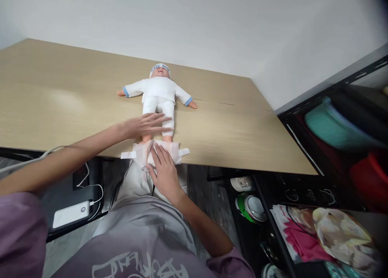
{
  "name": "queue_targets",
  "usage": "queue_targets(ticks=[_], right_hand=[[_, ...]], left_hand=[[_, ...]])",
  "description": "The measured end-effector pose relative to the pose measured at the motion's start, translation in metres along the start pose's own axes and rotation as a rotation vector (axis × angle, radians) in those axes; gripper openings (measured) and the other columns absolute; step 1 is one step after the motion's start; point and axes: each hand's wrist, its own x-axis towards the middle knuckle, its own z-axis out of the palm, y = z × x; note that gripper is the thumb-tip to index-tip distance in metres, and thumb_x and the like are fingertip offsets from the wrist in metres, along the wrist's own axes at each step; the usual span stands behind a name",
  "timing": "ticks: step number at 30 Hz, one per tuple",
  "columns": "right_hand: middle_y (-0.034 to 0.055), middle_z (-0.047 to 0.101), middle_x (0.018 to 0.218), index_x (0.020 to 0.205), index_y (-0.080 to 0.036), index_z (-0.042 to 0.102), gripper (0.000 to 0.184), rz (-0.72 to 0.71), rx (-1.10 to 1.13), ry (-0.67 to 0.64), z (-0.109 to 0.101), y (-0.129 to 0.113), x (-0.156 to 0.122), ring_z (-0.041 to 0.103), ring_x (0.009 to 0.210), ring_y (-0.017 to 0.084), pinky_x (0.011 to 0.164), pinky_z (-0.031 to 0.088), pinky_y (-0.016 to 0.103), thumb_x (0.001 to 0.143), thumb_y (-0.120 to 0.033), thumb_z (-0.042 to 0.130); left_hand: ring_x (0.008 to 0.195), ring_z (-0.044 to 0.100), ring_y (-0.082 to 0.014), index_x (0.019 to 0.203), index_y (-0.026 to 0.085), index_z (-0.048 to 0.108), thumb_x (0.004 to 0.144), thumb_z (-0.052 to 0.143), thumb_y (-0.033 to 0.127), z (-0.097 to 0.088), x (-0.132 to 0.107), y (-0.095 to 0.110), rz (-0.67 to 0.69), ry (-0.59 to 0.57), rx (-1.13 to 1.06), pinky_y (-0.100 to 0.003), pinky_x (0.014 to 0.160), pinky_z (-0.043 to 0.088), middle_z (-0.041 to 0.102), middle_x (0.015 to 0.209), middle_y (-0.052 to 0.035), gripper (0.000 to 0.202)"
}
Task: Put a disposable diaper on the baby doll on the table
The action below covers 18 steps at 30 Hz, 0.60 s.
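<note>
A baby doll [159,87] in a white outfit with blue cuffs and a white cap lies on its back on the table, arms spread, feet toward me. Below its feet, an unfolded diaper [176,151] lies at the table's front edge, its white tabs sticking out left and right. My left hand [147,124] is across the doll's legs, fingers spread, with nothing in it; whether it touches them I cannot tell. On the diaper my right hand [163,166] lies flat, fingers stretched out.
The wooden table [227,136] meets a white wall behind. A white power bank [71,214] with a cable rests on a black seat at lower left. At right, a black shelf holds a teal basin [336,122], a red container [371,177] and pink cloth [306,237].
</note>
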Motion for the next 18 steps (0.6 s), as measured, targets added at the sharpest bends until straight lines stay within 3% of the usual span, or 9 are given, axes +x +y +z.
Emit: queue_targets(ticks=[2,5,9,12,15,18], right_hand=[[0.0166,0.036,0.191,0.18,-0.013,0.046,0.065,0.003,0.004,0.002,0.0,0.0,0.0,0.034,0.179,0.033,0.148,0.031,0.059,0.121,-0.04,0.052],[0.0176,0.042,0.188,0.179,-0.015,0.047,0.064,0.01,0.023,0.013,-0.001,-0.001,0.0,0.037,0.177,0.034,0.146,0.035,0.06,0.12,-0.038,0.055],[0.0192,0.059,0.175,0.169,-0.012,0.059,0.057,0.018,0.041,0.011,-0.003,-0.004,0.0,0.048,0.169,0.035,0.144,0.04,0.058,0.119,-0.039,0.057],[0.0189,0.053,0.18,0.173,-0.013,0.055,0.06,0.013,0.042,-0.001,-0.006,-0.004,0.001,0.047,0.171,0.036,0.144,0.04,0.06,0.119,-0.039,0.057],[0.0168,0.043,0.187,0.179,-0.016,0.048,0.066,0.005,0.036,-0.027,-0.011,0.0,0.005,0.04,0.175,0.036,0.144,0.038,0.061,0.119,-0.043,0.059],[0.0148,0.039,0.189,0.18,-0.017,0.047,0.067,-0.001,0.022,-0.045,-0.014,0.008,0.015,0.036,0.177,0.035,0.146,0.033,0.062,0.12,-0.046,0.056]], left_hand=[[0.178,0.033,-0.0417,0.171,0.033,0.059,0.079,0.085,0.018,0.006,0.014,-0.008,0.066,-0.057,-0.067,-0.055,0.142,0.032,0.043,0.189,-0.0084,0.097],[0.175,0.04,-0.0393,0.157,0.034,0.072,0.078,0.083,0.02,0.012,0.024,-0.015,0.104,-0.059,-0.179,-0.053,0.143,0.031,0.054,0.182,-0.0059,0.081],[0.156,0.06,-0.0356,0.136,0.037,0.082,0.096,0.071,0.031,0.021,0.032,-0.022,0.133,0.096,-0.246,-0.051,0.137,0.034,0.072,0.165,-0.0059,0.042],[0.14,0.067,-0.0343,0.13,0.037,0.083,0.107,0.063,0.039,0.026,0.038,-0.023,0.147,0.15,-0.202,-0.051,0.126,0.041,0.079,0.155,-0.0069,0.031],[0.131,0.068,-0.0344,0.135,0.037,0.083,0.109,0.061,0.045,0.018,0.042,-0.023,0.153,0.194,-0.187,-0.05,0.116,0.046,0.081,0.151,-0.0071,0.035],[0.125,0.07,-0.0327,0.142,0.032,0.081,0.107,0.065,0.046,-0.005,0.043,-0.025,0.144,0.31,-0.269,-0.048,0.111,0.051,0.083,0.146,-0.0088,0.041]])
